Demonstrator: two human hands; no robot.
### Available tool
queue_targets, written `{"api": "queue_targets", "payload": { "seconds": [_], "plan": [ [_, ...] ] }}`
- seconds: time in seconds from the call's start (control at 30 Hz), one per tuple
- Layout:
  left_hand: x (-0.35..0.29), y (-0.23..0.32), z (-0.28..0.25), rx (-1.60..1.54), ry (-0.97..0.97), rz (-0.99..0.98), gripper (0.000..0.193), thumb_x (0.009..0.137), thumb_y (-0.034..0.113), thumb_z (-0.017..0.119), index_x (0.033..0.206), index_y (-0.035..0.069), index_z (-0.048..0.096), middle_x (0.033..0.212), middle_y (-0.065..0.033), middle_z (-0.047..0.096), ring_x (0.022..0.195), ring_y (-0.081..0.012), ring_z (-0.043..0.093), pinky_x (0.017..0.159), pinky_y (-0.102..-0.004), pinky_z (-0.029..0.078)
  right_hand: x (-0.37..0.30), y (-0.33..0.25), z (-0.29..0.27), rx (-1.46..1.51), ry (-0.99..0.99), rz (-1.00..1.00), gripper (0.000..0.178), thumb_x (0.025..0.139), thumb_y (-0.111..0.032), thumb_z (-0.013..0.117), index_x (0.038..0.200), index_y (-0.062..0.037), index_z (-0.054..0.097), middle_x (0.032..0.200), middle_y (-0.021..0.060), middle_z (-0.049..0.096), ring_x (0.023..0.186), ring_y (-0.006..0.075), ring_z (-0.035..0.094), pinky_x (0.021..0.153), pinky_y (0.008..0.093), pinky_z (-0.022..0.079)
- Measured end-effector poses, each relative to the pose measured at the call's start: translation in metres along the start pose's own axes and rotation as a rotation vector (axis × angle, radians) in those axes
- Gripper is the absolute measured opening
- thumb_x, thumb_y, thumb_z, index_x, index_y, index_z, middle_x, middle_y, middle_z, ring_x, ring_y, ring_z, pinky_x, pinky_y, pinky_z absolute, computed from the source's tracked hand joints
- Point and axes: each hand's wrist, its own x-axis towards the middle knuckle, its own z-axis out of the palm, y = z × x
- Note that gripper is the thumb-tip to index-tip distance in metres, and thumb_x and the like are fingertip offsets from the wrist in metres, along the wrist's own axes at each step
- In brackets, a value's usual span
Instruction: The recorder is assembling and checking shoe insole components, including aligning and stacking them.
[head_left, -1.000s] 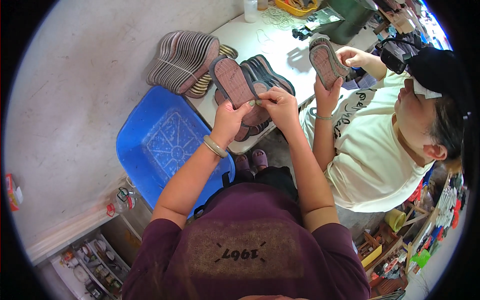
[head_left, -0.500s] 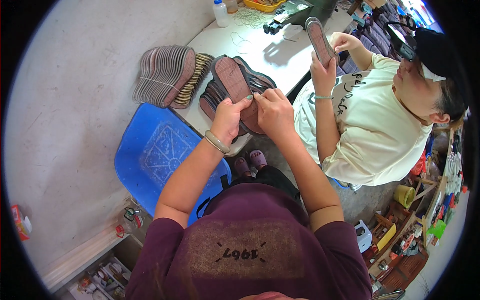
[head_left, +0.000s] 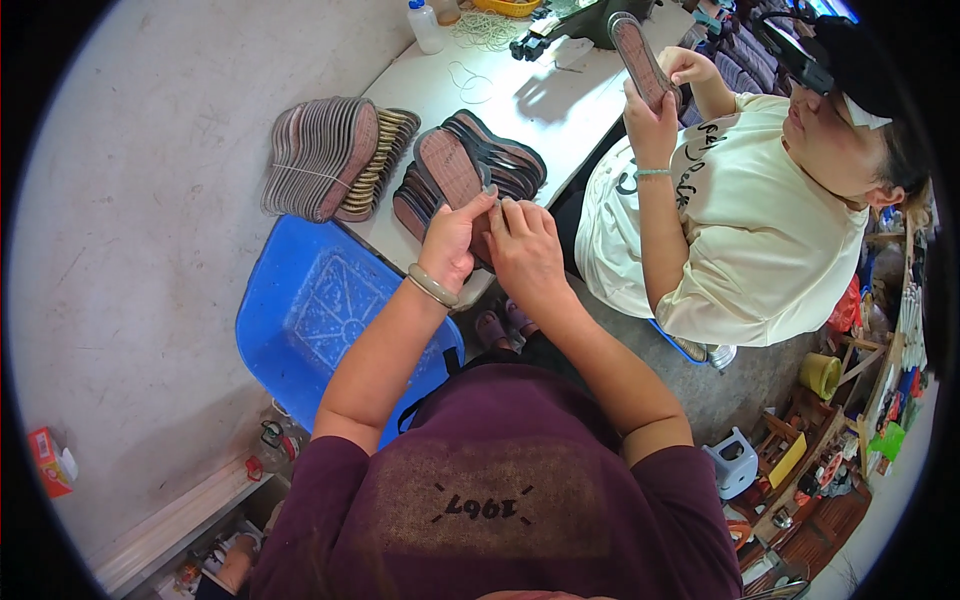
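Note:
Between my hands is a shoe sole (head_left: pixel 447 168), reddish-brown on top with a dark edge, held tilted over the near end of the table. My left hand (head_left: pixel 453 238) wraps its left side, thumb lying across the top. At its right edge my right hand (head_left: pixel 527 250) has its fingers bunched together, pressing or pinching the rim; the fingertips are partly hidden. Just behind lies a pile of similar dark-edged soles (head_left: pixel 500 155). To the left stands a bundle of soles (head_left: pixel 318 160) tied with a thin string, beside a row of yellowish-edged soles (head_left: pixel 385 165).
A blue plastic tub (head_left: pixel 335 315) sits below the white table (head_left: pixel 455 90) at left. At right, a seated co-worker (head_left: pixel 740 220) holds another sole (head_left: pixel 640 60). A squeeze bottle (head_left: pixel 425 28), pale green cords (head_left: pixel 487 30) and a yellow basket (head_left: pixel 508 6) are at the back.
Both hands and the sole have shifted slightly down and left in view. My right hand has slid lower along the sole's edge, its fingers more bunched.

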Motion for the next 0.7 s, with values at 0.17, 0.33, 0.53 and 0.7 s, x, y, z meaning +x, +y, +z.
{"api": "queue_targets", "payload": {
  "seconds": [0.17,0.33,0.53,0.7],
  "plan": [
    [0.002,-0.007,-0.014,0.035,0.019,-0.052,0.009,0.086,0.008,0.065,0.094,0.005,0.064,0.089,-0.0038,0.068,0.076,-0.0151,0.066,0.067,-0.0292,0.052,-0.005,0.000,-0.007,0.075,0.036,-0.014,0.037,0.079,-0.013,0.065,0.112,0.0033,0.061,0.108,0.0142,0.060,0.103,0.0293,0.056,0.091,0.0365,0.043],
    [-0.019,0.005,0.005,0.014,-0.044,0.102,0.016,0.082,0.003,0.068,0.098,0.002,0.065,0.090,-0.0052,0.068,0.082,-0.0150,0.065,0.076,-0.0296,0.052,-0.013,0.035,-0.007,1.164,0.019,0.801,0.023,0.091,-0.017,0.059,0.101,0.0017,0.067,0.087,0.0073,0.067,0.083,0.0115,0.061,0.074,0.0251,0.047],
    [-0.029,0.007,0.005,0.163,-0.176,0.179,0.017,0.084,0.002,0.067,0.101,0.004,0.063,0.092,-0.0044,0.068,0.083,-0.0146,0.065,0.079,-0.0295,0.051,-0.002,0.046,-0.020,1.261,-0.381,0.820,0.023,0.091,-0.020,0.060,0.091,0.0022,0.066,0.082,0.0043,0.067,0.073,0.0078,0.058,0.065,0.0248,0.045],
    [-0.037,0.007,0.007,0.096,-0.155,0.189,0.016,0.085,0.003,0.066,0.101,0.004,0.063,0.092,-0.0045,0.068,0.083,-0.0148,0.065,0.079,-0.0288,0.051,-0.008,0.020,-0.022,0.337,0.063,0.219,0.025,0.090,-0.023,0.062,0.088,0.0016,0.065,0.076,0.0064,0.064,0.068,0.0088,0.058,0.056,0.0302,0.045]
  ]
}}
